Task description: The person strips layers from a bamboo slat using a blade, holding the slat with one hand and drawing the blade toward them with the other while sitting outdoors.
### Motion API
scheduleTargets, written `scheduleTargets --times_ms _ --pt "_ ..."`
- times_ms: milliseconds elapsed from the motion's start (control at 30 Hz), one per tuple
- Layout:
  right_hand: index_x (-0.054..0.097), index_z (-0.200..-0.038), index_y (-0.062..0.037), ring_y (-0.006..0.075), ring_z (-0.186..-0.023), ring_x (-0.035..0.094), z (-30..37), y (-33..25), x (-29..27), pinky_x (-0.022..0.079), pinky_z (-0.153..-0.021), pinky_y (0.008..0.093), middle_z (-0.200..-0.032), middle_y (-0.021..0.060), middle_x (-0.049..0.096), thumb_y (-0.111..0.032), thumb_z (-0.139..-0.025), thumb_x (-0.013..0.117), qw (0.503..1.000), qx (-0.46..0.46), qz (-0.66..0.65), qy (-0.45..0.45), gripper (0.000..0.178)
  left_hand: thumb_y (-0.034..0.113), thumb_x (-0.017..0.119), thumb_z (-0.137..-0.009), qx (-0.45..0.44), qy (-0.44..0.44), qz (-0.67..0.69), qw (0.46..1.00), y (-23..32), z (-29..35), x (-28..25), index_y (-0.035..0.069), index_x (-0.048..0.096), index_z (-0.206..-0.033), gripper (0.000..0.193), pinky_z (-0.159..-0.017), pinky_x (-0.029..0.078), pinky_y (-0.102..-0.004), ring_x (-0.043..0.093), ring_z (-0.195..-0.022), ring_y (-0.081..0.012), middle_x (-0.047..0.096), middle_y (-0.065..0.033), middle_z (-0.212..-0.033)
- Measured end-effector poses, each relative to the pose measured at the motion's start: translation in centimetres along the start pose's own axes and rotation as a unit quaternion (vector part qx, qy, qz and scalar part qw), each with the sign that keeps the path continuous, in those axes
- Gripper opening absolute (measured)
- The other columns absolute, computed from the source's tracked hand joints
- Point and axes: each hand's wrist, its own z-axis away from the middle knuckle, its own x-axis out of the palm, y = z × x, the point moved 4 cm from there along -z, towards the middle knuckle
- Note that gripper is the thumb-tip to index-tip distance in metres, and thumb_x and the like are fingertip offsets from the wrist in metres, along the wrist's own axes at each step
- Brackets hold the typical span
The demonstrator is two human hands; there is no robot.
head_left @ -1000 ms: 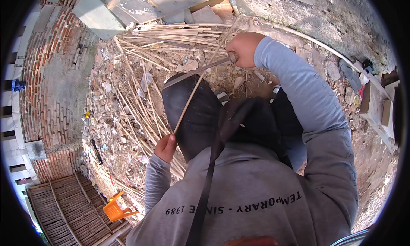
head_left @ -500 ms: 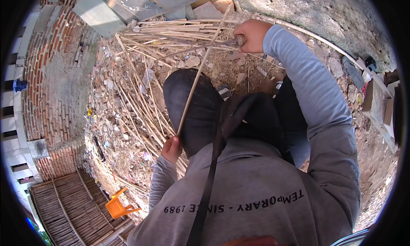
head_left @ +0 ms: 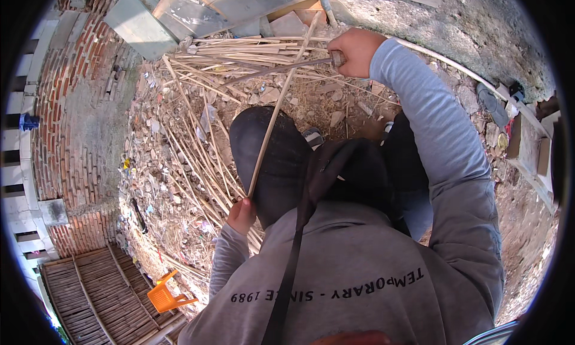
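Note:
A long, pale bamboo strip (head_left: pixel 272 122) slants up and away across my dark-trousered left knee. My left hand (head_left: pixel 241 216) pinches its near end beside that knee. Farther off, my right hand (head_left: pixel 358 50) is closed round the handle of a long-bladed knife (head_left: pixel 275 68), whose narrow dark blade points left. The blade crosses the strip at its upper part; whether they touch I cannot tell. Beyond the blade lies a pile of split bamboo strips (head_left: pixel 239 50), and more loose strips (head_left: pixel 191 159) fan out on the ground left of my knee.
Rubble and litter cover the ground. Grey boards (head_left: pixel 233 7) lean at the far side, a rough wall (head_left: pixel 491 34) stands far right and a brick wall (head_left: pixel 78 123) left. An orange plastic chair (head_left: pixel 168 294) and a slatted bamboo platform (head_left: pixel 90 291) are at lower left.
Both hands keep their grips, and the knife stays across the bamboo strip with hardly any shift. The whole view has tilted slightly, my knee now appearing a little lower.

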Motion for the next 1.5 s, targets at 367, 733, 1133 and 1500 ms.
scheduleTargets --times_ms 367,733,1133,1500 --pt "0.065 -0.094 -0.0046 0.0339 -0.079 0.066 0.3 0.1 -0.7 0.052 -0.073 0.0438 -0.08 0.0162 0.066 -0.02 -0.073 0.071 1.0 0.015 0.003 0.002 0.027 0.057 0.044 -0.096 0.02 0.013 0.006 1.0 0.0 -0.3 0.0 0.008 0.052 -0.072 0.056 -0.05 0.031 -0.0226 0.042 -0.054 -0.0074 0.046 0.0026 -0.061" --pt "0.064 -0.092 -0.0072 0.035 -0.079 0.066 0.1 0.5 -1.1 0.052 -0.073 0.0455 -0.077 0.0144 0.067 -0.021 -0.075 0.071 0.998 0.035 0.028 0.046 0.023 0.06 0.042 -0.095 0.067 0.039 -0.002 0.997 0.5 -0.8 0.7 0.008 0.049 -0.068 0.059 -0.037 0.02 -0.0248 0.03 -0.038 -0.0088 0.035 0.0019 -0.049" --pt "0.064 -0.097 -0.0126 0.0349 -0.082 0.065 0.8 -1.7 -1.8 0.052 -0.074 0.0466 -0.082 0.0136 0.067 -0.019 -0.073 0.07 0.994 -0.007 0.096 0.042 0.026 0.054 0.039 -0.098 0.051 0.004 -0.002 0.999 -0.6 -1.0 -0.2 0.006 0.051 -0.068 0.058 -0.051 0.031 -0.0269 0.043 -0.054 -0.0112 0.046 -0.0001 -0.059" --pt "0.063 -0.102 -0.0133 0.0334 -0.085 0.066 -0.4 -2.0 -1.0 0.053 -0.076 0.0459 -0.085 0.0114 0.068 -0.019 -0.074 0.069 0.992 -0.028 0.121 0.04 0.028 0.06 0.039 -0.096 0.095 0.044 -0.009 0.994 -0.2 -1.1 0.3 0.008 0.048 -0.065 0.061 -0.037 0.021 -0.0258 0.032 -0.038 -0.0095 0.037 0.0012 -0.049"
